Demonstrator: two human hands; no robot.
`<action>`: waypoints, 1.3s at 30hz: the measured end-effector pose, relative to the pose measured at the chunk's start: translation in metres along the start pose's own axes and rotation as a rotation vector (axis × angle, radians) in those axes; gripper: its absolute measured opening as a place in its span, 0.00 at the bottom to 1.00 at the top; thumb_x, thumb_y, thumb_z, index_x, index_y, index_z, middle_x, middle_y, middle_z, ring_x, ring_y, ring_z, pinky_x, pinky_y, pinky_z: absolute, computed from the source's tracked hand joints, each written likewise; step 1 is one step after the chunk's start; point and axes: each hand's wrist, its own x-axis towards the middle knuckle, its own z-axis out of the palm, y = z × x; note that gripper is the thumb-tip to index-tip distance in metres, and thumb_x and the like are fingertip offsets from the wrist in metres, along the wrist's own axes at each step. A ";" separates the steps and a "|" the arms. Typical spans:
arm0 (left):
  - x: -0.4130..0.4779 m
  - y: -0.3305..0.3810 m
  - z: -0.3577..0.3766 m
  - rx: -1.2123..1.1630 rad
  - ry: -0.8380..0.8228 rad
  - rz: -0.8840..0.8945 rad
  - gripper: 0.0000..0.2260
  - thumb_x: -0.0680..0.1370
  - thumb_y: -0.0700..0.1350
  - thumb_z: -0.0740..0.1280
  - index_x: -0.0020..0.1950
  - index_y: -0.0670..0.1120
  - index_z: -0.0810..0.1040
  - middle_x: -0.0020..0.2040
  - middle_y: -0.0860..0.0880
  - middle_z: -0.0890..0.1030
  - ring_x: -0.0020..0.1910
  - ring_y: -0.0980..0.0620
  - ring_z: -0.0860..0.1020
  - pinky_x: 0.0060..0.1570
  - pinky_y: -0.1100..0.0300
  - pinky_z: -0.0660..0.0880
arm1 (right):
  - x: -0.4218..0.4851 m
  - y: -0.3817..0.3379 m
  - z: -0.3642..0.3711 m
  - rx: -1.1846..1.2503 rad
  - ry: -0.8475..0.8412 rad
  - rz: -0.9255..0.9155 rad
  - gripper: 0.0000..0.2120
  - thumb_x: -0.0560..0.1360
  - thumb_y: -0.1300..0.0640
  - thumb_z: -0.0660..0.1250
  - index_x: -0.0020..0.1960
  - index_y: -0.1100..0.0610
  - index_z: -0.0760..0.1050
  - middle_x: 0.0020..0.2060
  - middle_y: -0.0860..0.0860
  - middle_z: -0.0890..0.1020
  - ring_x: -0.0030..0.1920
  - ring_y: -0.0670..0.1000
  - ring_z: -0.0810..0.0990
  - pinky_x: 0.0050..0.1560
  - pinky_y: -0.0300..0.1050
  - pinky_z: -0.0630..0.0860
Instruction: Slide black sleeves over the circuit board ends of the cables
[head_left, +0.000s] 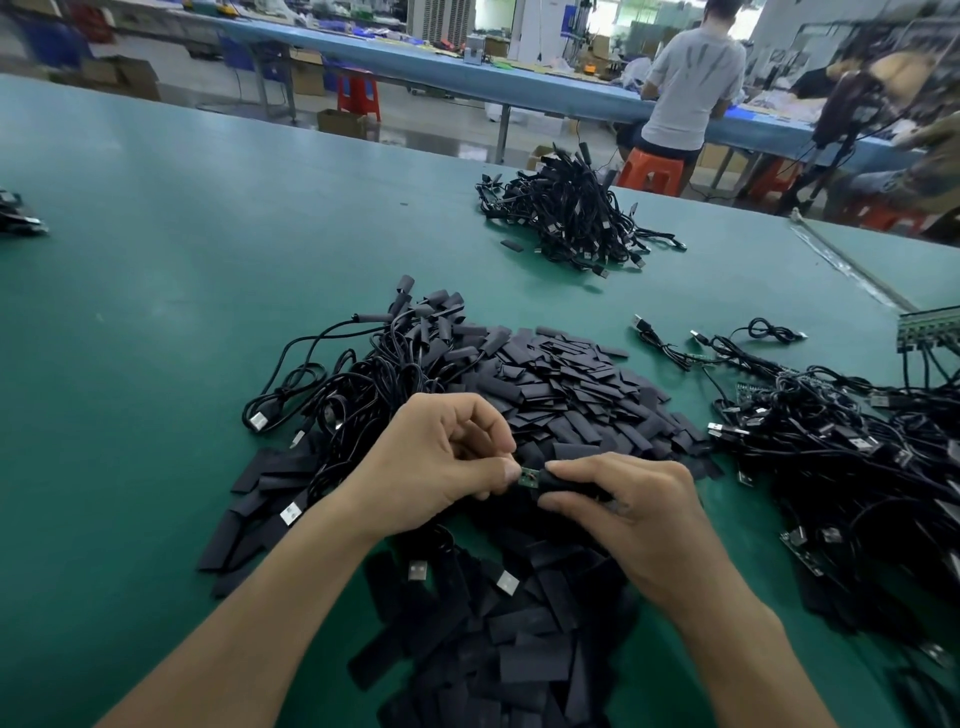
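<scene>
Over a green desk (156, 270), a worker's left hand (441, 462) is pinching the small green circuit board (529, 475) at a cable's end. The right hand (628, 504) is gripping a black sleeve (566, 483), which appears to be sitting partly over the board. Loose sleeves (561, 384) are lying heaped beneath and behind the hands. Tangled cables (841, 452) are crowding the right, with another bundle (571, 213) resting farther back.

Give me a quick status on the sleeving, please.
Left hand pinches circuit board. Right hand holds black sleeve, board end showing. Nothing blocking.
</scene>
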 end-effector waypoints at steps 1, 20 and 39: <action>0.000 0.000 0.000 0.005 0.002 0.000 0.11 0.72 0.33 0.75 0.40 0.48 0.81 0.34 0.43 0.83 0.33 0.48 0.81 0.34 0.61 0.79 | 0.000 0.000 0.000 -0.001 0.004 0.002 0.13 0.70 0.50 0.75 0.52 0.55 0.85 0.44 0.40 0.84 0.45 0.37 0.82 0.47 0.31 0.76; -0.001 -0.003 0.009 0.111 0.071 -0.035 0.07 0.72 0.35 0.77 0.43 0.46 0.83 0.34 0.48 0.84 0.33 0.51 0.83 0.34 0.64 0.78 | -0.003 -0.001 -0.004 -0.001 0.185 0.099 0.13 0.67 0.54 0.78 0.51 0.55 0.85 0.43 0.42 0.84 0.45 0.38 0.81 0.48 0.29 0.74; 0.000 -0.003 0.006 0.094 0.018 -0.018 0.05 0.72 0.36 0.76 0.43 0.45 0.86 0.34 0.46 0.84 0.32 0.51 0.81 0.35 0.62 0.79 | 0.000 -0.001 -0.002 0.053 0.165 -0.009 0.13 0.64 0.55 0.78 0.47 0.58 0.86 0.41 0.44 0.85 0.42 0.38 0.83 0.45 0.29 0.76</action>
